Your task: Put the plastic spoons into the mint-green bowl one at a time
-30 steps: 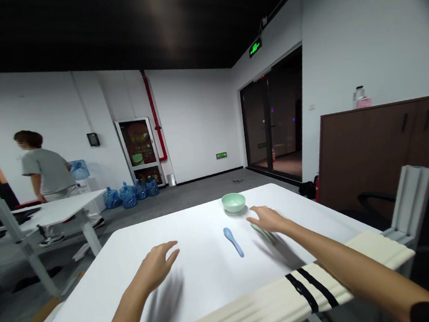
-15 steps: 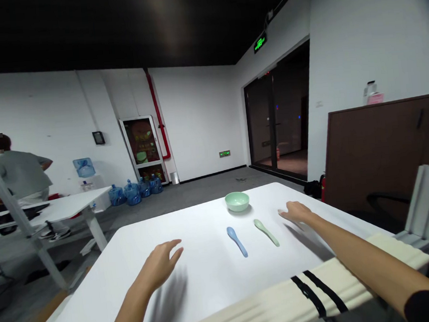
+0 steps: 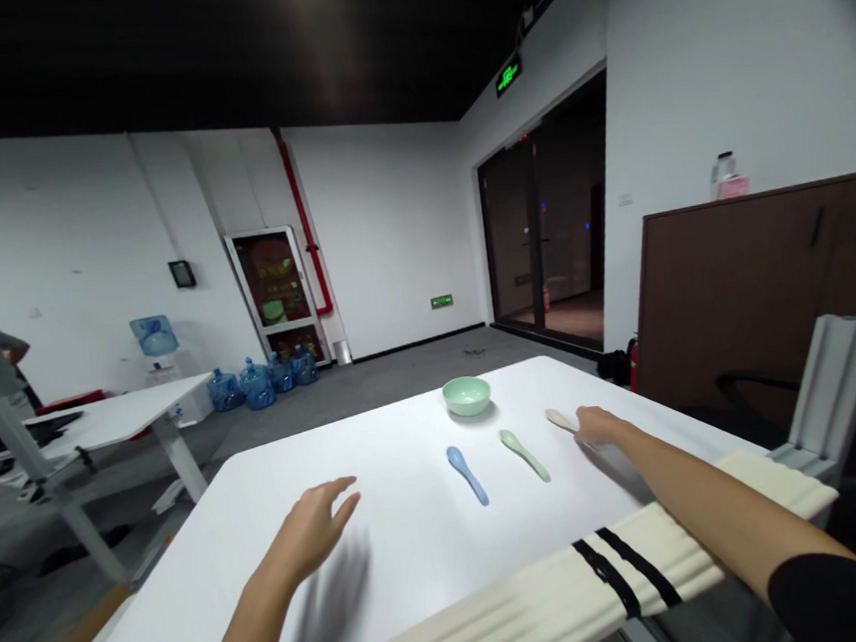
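My right hand [image 3: 600, 427] is closed on the handle of a beige spoon [image 3: 558, 418] at the right of the table; the spoon's bowl end points left and away, and the fingers hide most of its handle. Left of it lies a light green spoon [image 3: 524, 454], and farther left a blue spoon [image 3: 467, 475]. Behind these two stands a green bowl [image 3: 467, 397], its inside showing nothing. Over the left part of the tabletop hovers my left hand [image 3: 312, 527], thumb and fingers apart, holding nothing.
The white table [image 3: 410, 552] has a cream padded front edge [image 3: 528, 607] bound with black straps. A grey metal profile [image 3: 843, 390] rises at the right, before a brown cabinet [image 3: 754, 282]. Another white table [image 3: 129, 417] and several blue water bottles [image 3: 258, 383] are at the left.
My right hand has moved slightly right and down along the beige spoon and closed on its handle. The view has turned a little, and the person at the left is now mostly out of frame.
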A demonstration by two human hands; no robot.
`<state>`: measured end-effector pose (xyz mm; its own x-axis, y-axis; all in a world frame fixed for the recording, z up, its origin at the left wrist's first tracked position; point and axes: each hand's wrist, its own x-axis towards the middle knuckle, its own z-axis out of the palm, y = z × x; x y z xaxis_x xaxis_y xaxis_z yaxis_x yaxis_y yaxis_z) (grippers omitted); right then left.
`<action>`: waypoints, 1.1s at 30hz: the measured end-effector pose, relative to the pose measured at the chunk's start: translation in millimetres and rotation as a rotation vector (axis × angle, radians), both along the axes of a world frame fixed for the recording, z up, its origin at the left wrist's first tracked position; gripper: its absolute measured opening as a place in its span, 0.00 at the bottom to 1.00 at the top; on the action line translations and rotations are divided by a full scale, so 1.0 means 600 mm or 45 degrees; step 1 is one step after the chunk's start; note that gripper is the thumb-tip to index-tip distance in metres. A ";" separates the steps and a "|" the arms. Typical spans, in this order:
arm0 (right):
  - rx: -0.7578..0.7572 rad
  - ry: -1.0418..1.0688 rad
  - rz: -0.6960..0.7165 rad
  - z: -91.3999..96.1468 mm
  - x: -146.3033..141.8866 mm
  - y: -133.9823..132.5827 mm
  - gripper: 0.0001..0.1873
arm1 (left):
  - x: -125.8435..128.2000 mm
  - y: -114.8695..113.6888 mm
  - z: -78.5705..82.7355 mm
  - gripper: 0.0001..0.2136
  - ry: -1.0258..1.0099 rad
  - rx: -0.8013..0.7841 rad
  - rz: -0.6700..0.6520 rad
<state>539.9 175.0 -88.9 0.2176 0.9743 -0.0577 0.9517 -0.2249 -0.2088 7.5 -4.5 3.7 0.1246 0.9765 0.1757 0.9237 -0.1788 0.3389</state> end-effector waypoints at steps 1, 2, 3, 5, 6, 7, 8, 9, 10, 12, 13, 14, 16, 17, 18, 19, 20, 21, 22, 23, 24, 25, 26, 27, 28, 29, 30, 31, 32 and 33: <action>-0.031 0.008 0.004 0.001 -0.001 -0.002 0.19 | 0.000 0.000 0.000 0.27 0.000 -0.003 -0.002; -0.066 0.014 0.011 0.002 -0.003 -0.003 0.19 | 0.000 0.000 0.001 0.27 0.001 -0.003 -0.005; -0.099 0.016 0.015 0.005 -0.006 -0.005 0.19 | 0.000 0.000 0.001 0.27 0.002 0.000 -0.007; -0.102 0.017 0.013 0.013 -0.013 -0.005 0.18 | 0.000 0.000 0.001 0.27 0.007 0.010 -0.010; -0.096 0.016 0.018 0.019 -0.017 -0.005 0.17 | 0.000 0.000 0.000 0.27 0.011 0.013 -0.009; -0.083 0.013 0.026 0.026 -0.022 -0.003 0.16 | -0.001 0.000 0.000 0.27 0.016 0.014 -0.010; -0.063 0.008 0.037 0.034 -0.028 0.000 0.15 | -0.001 0.001 -0.001 0.27 0.021 0.014 -0.011; -0.034 0.000 0.051 0.042 -0.036 0.003 0.15 | -0.001 0.001 -0.002 0.26 0.025 0.014 -0.013; 0.000 -0.009 0.066 0.052 -0.046 0.008 0.14 | -0.001 0.001 -0.002 0.26 0.027 0.011 -0.015; 0.076 -0.028 0.084 0.071 -0.071 0.019 0.14 | -0.001 0.000 -0.002 0.26 0.023 0.002 -0.015; 0.117 -0.033 0.096 0.080 -0.087 0.025 0.14 | 0.000 -0.001 0.000 0.26 0.020 -0.002 -0.013; 0.156 -0.032 0.106 0.089 -0.104 0.032 0.14 | 0.001 -0.003 0.002 0.26 0.018 -0.008 -0.009; 0.217 -0.019 0.124 0.102 -0.141 0.045 0.13 | 0.004 -0.007 0.007 0.26 0.025 -0.014 0.000; 0.238 -0.009 0.134 0.107 -0.160 0.053 0.12 | 0.005 -0.009 0.010 0.25 0.028 -0.020 -0.003; 0.252 0.001 0.144 0.110 -0.178 0.060 0.12 | 0.006 -0.011 0.012 0.25 0.031 -0.020 -0.005; 0.261 0.011 0.146 0.112 -0.196 0.068 0.12 | 0.007 -0.013 0.014 0.25 0.028 -0.016 0.002; 0.266 0.021 0.145 0.113 -0.212 0.076 0.12 | 0.007 -0.014 0.015 0.25 0.027 -0.019 0.001; 0.271 0.029 0.142 0.113 -0.227 0.085 0.12 | 0.007 -0.014 0.016 0.24 0.022 -0.016 -0.002; 0.274 0.038 0.134 0.112 -0.241 0.093 0.12 | 0.007 -0.014 0.015 0.24 0.015 -0.006 0.000; 0.276 0.047 0.122 0.110 -0.253 0.102 0.13 | 0.006 -0.013 0.014 0.24 0.007 -0.001 0.001; 0.279 0.055 0.108 0.108 -0.264 0.110 0.14 | 0.005 -0.012 0.012 0.24 -0.001 0.000 -0.002; 0.282 0.061 0.098 0.105 -0.274 0.118 0.15 | 0.005 -0.010 0.010 0.24 -0.007 0.002 -0.004; 0.283 0.065 0.090 0.102 -0.282 0.126 0.16 | 0.004 -0.009 0.009 0.24 -0.013 0.003 -0.003; 0.283 0.067 0.085 0.099 -0.289 0.133 0.17 | 0.003 -0.008 0.008 0.24 -0.018 0.000 -0.002; 0.284 0.069 0.083 0.095 -0.295 0.140 0.18 | 0.003 -0.008 0.007 0.24 -0.022 -0.004 -0.002; 0.284 0.072 0.083 0.091 -0.301 0.146 0.19 | 0.003 -0.008 0.007 0.24 -0.027 -0.013 0.003; 0.284 0.076 0.083 0.087 -0.305 0.151 0.19 | 0.003 -0.009 0.007 0.23 -0.032 -0.022 0.010; 0.283 0.081 0.084 0.083 -0.309 0.156 0.21 | 0.004 -0.009 0.008 0.23 -0.037 -0.030 0.021; 0.282 0.086 0.086 0.078 -0.313 0.160 0.22 | 0.004 -0.010 0.009 0.23 -0.039 -0.040 0.031; 0.279 0.090 0.090 0.074 -0.316 0.164 0.23 | 0.005 -0.010 0.010 0.23 -0.041 -0.047 0.039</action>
